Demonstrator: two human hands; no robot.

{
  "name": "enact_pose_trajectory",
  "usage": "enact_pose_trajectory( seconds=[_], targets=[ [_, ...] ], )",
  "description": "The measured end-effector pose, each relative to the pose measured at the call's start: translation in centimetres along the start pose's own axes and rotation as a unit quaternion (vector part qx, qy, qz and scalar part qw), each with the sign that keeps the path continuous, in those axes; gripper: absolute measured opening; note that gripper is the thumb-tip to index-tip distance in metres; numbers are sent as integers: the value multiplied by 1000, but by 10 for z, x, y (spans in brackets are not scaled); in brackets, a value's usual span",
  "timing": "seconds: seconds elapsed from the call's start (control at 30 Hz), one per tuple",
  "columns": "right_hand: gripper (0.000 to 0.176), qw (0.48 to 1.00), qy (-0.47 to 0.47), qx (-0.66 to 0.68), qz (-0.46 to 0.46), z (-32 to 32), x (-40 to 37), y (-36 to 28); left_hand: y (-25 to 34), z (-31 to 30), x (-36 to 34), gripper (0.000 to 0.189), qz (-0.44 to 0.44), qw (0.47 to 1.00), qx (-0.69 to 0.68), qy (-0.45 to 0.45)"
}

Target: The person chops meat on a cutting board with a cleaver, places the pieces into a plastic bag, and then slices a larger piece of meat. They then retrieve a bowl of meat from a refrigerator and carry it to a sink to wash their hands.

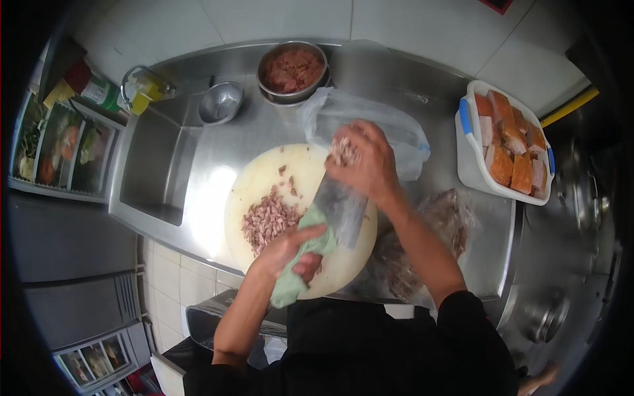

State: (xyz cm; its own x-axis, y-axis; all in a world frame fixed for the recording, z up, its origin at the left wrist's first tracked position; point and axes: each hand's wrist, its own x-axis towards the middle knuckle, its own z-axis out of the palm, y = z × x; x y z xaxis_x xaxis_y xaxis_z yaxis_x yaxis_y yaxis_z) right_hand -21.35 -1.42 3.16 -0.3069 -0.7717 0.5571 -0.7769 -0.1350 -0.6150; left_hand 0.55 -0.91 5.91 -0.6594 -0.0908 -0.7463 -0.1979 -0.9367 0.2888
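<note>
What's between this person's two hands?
In the head view, a broad blade over the round cutting board. The left hand grips green cloth at one end; the right hand holds chopped meat near the other.

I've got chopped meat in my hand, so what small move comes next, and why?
Perhaps bring your right hand to the opening of the plastic bag, though I can't make out where that is: the hand holds chopped meat, and the bag lies just beyond the board.

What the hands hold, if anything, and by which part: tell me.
The left hand grips the cleaver at its end wrapped in green cloth; the right hand clutches chopped meat in its fingers.
</note>
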Motion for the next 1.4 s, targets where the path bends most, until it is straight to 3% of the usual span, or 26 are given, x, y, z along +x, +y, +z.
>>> enact_pose_trajectory(
  seconds=[0.03,0.1,0.13,0.27,0.3,0.37,0.4,0.47,0.5,0.53,0.6,0.7,0.73,0.8,0.83,0.9,1.0,1.1,1.17,1.3,1.37,1.4],
  targets=[
    [41,999,-39,3,29,3,10,19,9,7,11,21,2,1000,3,1],
    [39,996,-74,7,57,17,27,52,25,20,32,24,-24,991,-128,-11],
    [42,986,-118,-22,113,27,31,68,31,15,40,21,-46,988,-131,-69],
    [39,936,-231,-31,262,76,23,148,25,14,39,24,-49,987,-152,-16],
    [39,936,-230,-29,266,85,18,159,20,13,31,24,-53,987,-150,-12],
    [22,968,-128,-97,192,96,5,171,10,15,7,20,-26,986,-153,53],
    [22,967,-133,-95,194,97,-1,170,5,15,-8,20,-27,986,-157,55],
    [15,982,18,-166,85,93,-11,164,-6,10,-36,13,14,989,-61,133],
    [15,984,11,-160,82,90,-10,163,-16,3,-46,13,15,988,-69,138],
    [14,984,17,-167,68,85,-6,163,-27,-5,-57,14,81,975,55,200],
    [13,986,15,-160,47,77,-4,153,-42,-18,-79,20,153,893,259,334],
    [9,994,-17,-42,102,67,0,135,-68,-78,-90,24,239,631,535,508],
    [8,995,-7,-27,101,65,0,132,-73,-93,-90,24,242,630,530,514],
    [6,994,5,0,110,59,0,116,-83,-117,-87,23,184,534,601,566],
    [6,995,4,2,102,56,1,102,-88,-121,-85,23,187,535,595,570],
    [6,991,126,-2,36,56,-3,70,-102,-117,-76,24,195,534,619,541],
    [14,991,10,81,-105,78,-17,33,-117,-105,-70,23,242,548,634,489],
    [39,967,-194,19,-165,114,-24,19,-112,-104,-78,22,273,554,620,484],
    [42,961,-239,-14,-138,135,-35,17,-103,-110,-83,22,281,551,616,488],
    [40,944,-296,27,-140,133,-69,-3,-77,-144,-80,24,306,491,638,509],
    [39,922,-340,180,-51,113,-89,-25,-77,-154,-75,25,321,473,644,508],
    [39,923,-340,175,-52,106,-95,-31,-81,-155,-74,27,320,475,654,495]
  ],
)
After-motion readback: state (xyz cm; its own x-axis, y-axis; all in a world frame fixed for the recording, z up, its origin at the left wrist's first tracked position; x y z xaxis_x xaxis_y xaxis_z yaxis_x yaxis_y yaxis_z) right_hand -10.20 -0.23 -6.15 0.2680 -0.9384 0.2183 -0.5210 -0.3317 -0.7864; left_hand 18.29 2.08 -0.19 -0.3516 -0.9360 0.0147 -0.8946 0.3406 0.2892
